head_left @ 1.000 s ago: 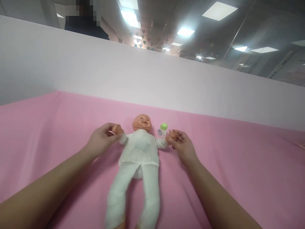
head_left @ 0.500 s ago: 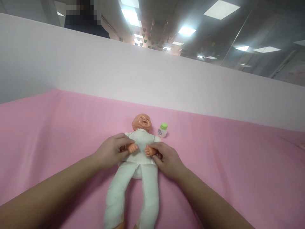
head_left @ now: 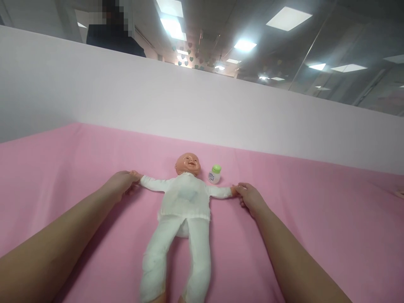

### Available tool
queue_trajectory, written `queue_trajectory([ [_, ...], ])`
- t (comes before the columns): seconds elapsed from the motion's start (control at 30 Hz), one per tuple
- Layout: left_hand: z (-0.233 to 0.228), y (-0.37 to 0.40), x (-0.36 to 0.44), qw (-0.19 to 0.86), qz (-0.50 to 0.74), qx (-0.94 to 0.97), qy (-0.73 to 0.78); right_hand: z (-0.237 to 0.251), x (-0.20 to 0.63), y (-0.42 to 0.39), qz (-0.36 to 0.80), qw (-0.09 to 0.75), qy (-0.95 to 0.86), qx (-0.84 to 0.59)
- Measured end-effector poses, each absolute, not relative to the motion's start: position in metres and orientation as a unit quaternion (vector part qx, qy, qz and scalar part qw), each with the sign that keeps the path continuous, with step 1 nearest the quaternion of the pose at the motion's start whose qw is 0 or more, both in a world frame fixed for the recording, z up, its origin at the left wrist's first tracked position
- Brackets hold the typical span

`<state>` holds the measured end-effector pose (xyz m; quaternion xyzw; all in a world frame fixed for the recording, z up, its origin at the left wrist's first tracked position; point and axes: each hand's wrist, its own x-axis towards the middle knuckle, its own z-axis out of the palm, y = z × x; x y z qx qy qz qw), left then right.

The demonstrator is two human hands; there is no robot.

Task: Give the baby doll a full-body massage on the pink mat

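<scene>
A baby doll (head_left: 186, 198) in white clothes lies on its back, head away from me, its arms stretched out sideways. My left hand (head_left: 123, 183) is closed round the doll's hand on the left side. On the other side, my right hand (head_left: 251, 198) pinches the doll's other hand between thumb and fingers. A small clear bottle (head_left: 214, 174) with a green cap stands beside the doll's head, above its right-side arm. The doll's feet are partly cut off at the bottom of the view.
Pink cloth (head_left: 315, 219) covers the surface under the doll, with some creases. A white wall (head_left: 189, 105) runs along the far side, with glass above it. Behind the glass is a person in dark clothes (head_left: 113, 40).
Both my hands have moved outward, drawing the doll's arms from over its chest to straight out at the sides. The bottle stays in place.
</scene>
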<state>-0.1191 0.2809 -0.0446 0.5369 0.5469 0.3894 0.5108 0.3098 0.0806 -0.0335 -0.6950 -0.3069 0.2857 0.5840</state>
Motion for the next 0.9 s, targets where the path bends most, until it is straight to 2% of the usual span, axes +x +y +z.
queue_trajectory([
  [0.07, -0.041, 0.277, -0.118, 0.514, 0.380, 0.530, 0.557, -0.032, 0.308, 0.081, 0.300, 0.561, -0.299, -0.711],
  [0.13, -0.032, 0.268, -0.115, 0.505, 0.391, 0.531, 0.557, -0.028, 0.301, 0.082, 0.289, 0.576, -0.304, -0.702],
  [0.23, -0.014, 0.247, -0.106, 0.457, 0.434, 0.569, 0.529, -0.017, 0.281, 0.078, 0.198, 0.626, -0.339, -0.673],
  [0.33, 0.000, 0.220, -0.093, 0.409, 0.457, 0.630, 0.476, -0.007, 0.249, 0.067, 0.098, 0.634, -0.416, -0.644],
  [0.43, 0.006, 0.193, -0.078, 0.364, 0.438, 0.708, 0.417, -0.004, 0.215, 0.056, 0.043, 0.542, -0.566, -0.620],
  [0.53, 0.004, 0.176, -0.067, 0.288, 0.360, 0.828, 0.321, -0.006, 0.193, 0.052, 0.019, 0.424, -0.733, -0.532],
  [0.63, -0.002, 0.170, -0.061, 0.240, 0.298, 0.891, 0.245, -0.009, 0.186, 0.054, 0.022, 0.346, -0.803, -0.485],
  [0.77, -0.003, 0.169, -0.060, 0.223, 0.274, 0.904, 0.240, -0.009, 0.187, 0.055, 0.029, 0.322, -0.795, -0.513],
  [0.9, 0.002, 0.173, -0.064, 0.269, 0.308, 0.864, 0.295, -0.008, 0.197, 0.056, 0.063, 0.374, -0.715, -0.587],
])
